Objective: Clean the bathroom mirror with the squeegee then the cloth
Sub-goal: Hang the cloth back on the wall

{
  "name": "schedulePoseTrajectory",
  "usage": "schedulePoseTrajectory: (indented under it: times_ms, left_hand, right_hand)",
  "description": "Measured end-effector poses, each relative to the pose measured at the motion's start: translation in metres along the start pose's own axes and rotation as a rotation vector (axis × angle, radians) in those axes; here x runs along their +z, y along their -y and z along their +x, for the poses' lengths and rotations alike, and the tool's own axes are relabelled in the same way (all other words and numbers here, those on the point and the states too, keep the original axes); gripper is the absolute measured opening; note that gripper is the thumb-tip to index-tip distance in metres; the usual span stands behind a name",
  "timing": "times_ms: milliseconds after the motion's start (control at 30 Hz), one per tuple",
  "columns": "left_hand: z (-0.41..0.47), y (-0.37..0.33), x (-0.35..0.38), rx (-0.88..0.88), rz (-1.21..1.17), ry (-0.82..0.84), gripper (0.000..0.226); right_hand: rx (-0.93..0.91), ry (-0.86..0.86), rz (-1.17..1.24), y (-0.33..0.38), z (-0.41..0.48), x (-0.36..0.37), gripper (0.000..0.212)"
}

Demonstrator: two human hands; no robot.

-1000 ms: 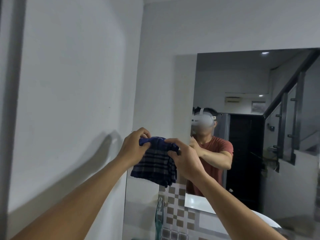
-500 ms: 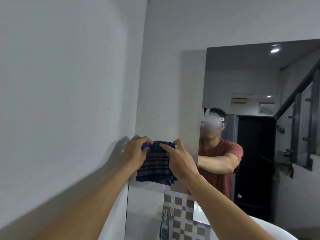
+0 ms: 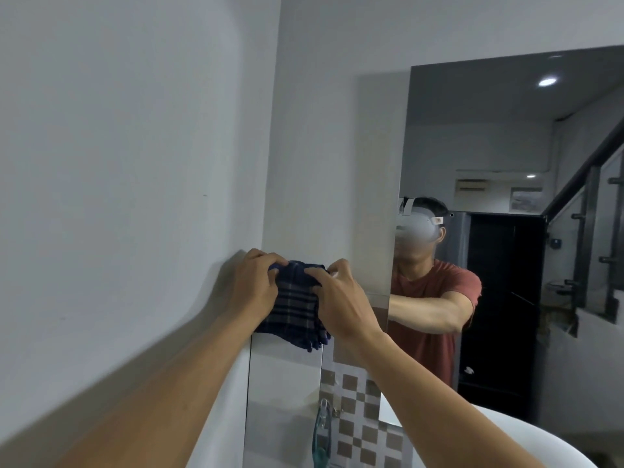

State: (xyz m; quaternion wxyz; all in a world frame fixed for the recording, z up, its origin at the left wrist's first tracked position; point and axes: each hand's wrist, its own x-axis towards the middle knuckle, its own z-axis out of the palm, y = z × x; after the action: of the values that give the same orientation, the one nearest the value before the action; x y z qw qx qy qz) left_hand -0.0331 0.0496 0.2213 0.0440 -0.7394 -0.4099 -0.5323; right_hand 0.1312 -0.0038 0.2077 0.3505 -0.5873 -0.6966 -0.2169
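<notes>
One view only, head-worn, wide-angle. It looks forward and slightly up along both outstretched forearms, which enter from the bottom edge and meet at centre frame. Faces a room corner: side wall [image 3: 118,163] fills the left half, seen at a grazing angle and very near; mirror [image 3: 506,146] occupies the right half, close, its top edge at upper right. The camera sits a little left of the mirror's middle, so the glass shows the wearer at centre right with the headset on, and the room behind. Straight lines bow toward the frame edges. Basin rim [image 3: 506,430] sits at lower right, cut by the frame. No second view to overlap.
</notes>
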Motion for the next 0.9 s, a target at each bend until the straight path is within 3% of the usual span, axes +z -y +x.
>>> schedulePoseTrajectory:
  times_ms: [100,267,500,600,700,900]
  left_hand:
    - [0.001,0.001,-0.002,-0.002,0.066,0.027,0.032]
    - [-0.013,0.000,-0.002,0.031,0.166,0.134,0.032]
    - [-0.010,0.007,0.009,-0.017,0.135,0.317,0.031]
    - [-0.010,0.007,0.004,-0.032,0.120,0.393,0.031]
    - [-0.014,0.005,-0.001,-0.014,0.231,0.360,0.037]
    - [-0.020,0.004,-0.001,-0.036,0.158,0.354,0.043]
  right_hand:
    - [-0.016,-0.011,-0.027,0.001,0.005,0.001,0.035]
    - [-0.036,0.121,-0.125,0.000,0.000,0.004,0.034]
    - [-0.038,0.212,-0.161,0.005,-0.005,-0.002,0.026]
    - [-0.107,0.193,-0.190,0.002,-0.005,-0.002,0.038]
    - [-0.085,0.202,-0.067,-0.001,-0.008,-0.002,0.047]
    - [-0.069,0.260,-0.015,0.002,-0.009,-0.001,0.036]
